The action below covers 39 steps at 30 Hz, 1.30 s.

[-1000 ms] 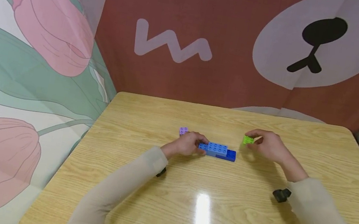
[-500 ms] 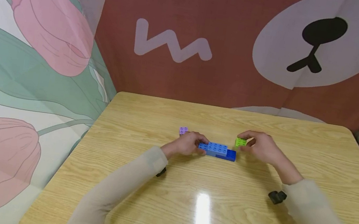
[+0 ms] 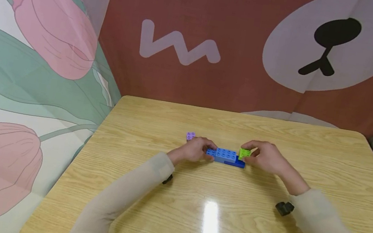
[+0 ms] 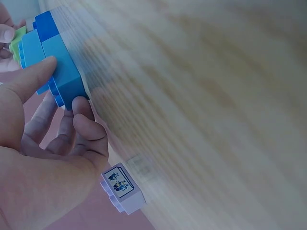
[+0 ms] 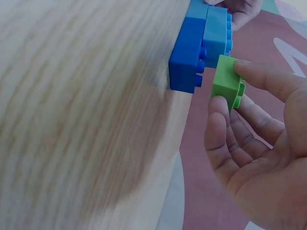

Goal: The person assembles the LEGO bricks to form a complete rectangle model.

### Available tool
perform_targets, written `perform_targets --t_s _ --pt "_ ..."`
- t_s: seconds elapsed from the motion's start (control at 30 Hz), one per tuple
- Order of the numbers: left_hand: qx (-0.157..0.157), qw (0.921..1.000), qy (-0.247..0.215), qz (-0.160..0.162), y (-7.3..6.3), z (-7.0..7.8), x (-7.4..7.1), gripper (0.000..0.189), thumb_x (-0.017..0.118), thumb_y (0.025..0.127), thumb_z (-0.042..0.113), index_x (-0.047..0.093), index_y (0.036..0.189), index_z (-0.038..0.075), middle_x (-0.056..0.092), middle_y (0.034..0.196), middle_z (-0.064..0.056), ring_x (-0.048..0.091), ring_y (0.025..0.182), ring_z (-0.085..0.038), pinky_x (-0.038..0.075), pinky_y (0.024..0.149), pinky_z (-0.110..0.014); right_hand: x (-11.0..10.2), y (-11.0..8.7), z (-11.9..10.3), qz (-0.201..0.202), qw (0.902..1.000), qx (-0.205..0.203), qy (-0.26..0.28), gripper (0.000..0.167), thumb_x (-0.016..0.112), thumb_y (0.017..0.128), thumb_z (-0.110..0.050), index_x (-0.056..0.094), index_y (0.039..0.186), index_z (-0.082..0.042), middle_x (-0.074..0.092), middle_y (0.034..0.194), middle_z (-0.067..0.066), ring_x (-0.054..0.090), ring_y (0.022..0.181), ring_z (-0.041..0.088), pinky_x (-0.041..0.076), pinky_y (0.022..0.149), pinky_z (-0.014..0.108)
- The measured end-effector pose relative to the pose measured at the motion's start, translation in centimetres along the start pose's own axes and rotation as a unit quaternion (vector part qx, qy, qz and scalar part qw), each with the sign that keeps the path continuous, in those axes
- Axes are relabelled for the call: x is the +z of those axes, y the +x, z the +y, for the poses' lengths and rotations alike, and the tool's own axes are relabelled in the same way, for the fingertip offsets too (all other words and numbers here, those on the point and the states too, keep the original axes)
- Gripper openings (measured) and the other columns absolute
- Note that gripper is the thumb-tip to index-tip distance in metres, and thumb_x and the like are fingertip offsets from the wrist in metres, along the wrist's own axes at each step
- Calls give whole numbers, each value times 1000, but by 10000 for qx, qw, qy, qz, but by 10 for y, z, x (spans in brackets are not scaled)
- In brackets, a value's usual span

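- Right hand (image 3: 268,158) pinches green brick (image 3: 244,153), thumb against fingers, near dark blue brick's (image 3: 239,163) bare studs.
- Head view: green overlaps dark blue; right wrist view shows a gap between.
- Left hand (image 3: 197,149) grips lower light blue brick (image 3: 211,153), left end of joined bricks on table (image 3: 163,218).
- Purple brick (image 3: 190,135) near left hand; only left wrist view shows its printed side.

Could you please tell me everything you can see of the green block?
The green block is a small, plastic-looking brick with four round studs on top and plain visible sides. Pinched by the right hand alone, it is held studs up above the free end of the dark blue block; the right wrist view shows a gap between them.
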State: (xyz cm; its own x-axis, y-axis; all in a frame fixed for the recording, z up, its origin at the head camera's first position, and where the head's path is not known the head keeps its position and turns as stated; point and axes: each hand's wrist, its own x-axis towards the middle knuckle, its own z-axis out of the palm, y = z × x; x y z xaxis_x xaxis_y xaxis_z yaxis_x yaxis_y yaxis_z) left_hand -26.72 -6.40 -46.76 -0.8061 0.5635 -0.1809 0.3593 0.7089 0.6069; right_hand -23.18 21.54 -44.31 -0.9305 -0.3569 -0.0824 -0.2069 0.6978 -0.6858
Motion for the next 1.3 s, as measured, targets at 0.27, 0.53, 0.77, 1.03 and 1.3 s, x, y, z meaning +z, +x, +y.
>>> perform_targets --t_s 0.27,0.53,0.77,1.03,1.3 --pt "84 10000 27 4 1 -1 1 38 75 91 25 68 127 15 69 119 -1 52 86 -11 44 72 -19 8 1 0 -113 9999 24 -79 39 77 88 -20 68 125 -10 72 112 11 68 82 14 54 65 30" --pt "66 10000 5 13 0 -1 1 38 75 91 26 68 127 17 69 116 1 51 83 -10 43 69 -19 11 1 -2 -227 9997 23 -111 40 77 88 -21 68 125 -8 73 110 11 68 82 14 53 64 29" --pt "38 9999 71 68 0 -2 1 37 75 91 26 68 127 18 68 114 2 50 82 -10 42 69 -20 12 2 -2 -215 9995 -23 -233 38 77 88 -19 69 123 -8 71 116 13 67 82 13 54 66 29" --pt "2 10000 45 38 -2 1 -1 37 74 91 26 68 127 17 69 114 1 51 82 -10 43 68 -20 15 3 -2 -22 9995 -180 -269 35 79 85 -17 72 118 -8 73 110 12 67 80 13 53 66 29" --pt "-14 10000 33 64 -1 2 0 36 74 91 25 68 126 17 69 113 1 51 83 -11 44 68 -20 12 4 -2 -150 9993 -73 -332 36 78 87 -19 72 120 -7 74 112 12 69 89 18 56 71 33"
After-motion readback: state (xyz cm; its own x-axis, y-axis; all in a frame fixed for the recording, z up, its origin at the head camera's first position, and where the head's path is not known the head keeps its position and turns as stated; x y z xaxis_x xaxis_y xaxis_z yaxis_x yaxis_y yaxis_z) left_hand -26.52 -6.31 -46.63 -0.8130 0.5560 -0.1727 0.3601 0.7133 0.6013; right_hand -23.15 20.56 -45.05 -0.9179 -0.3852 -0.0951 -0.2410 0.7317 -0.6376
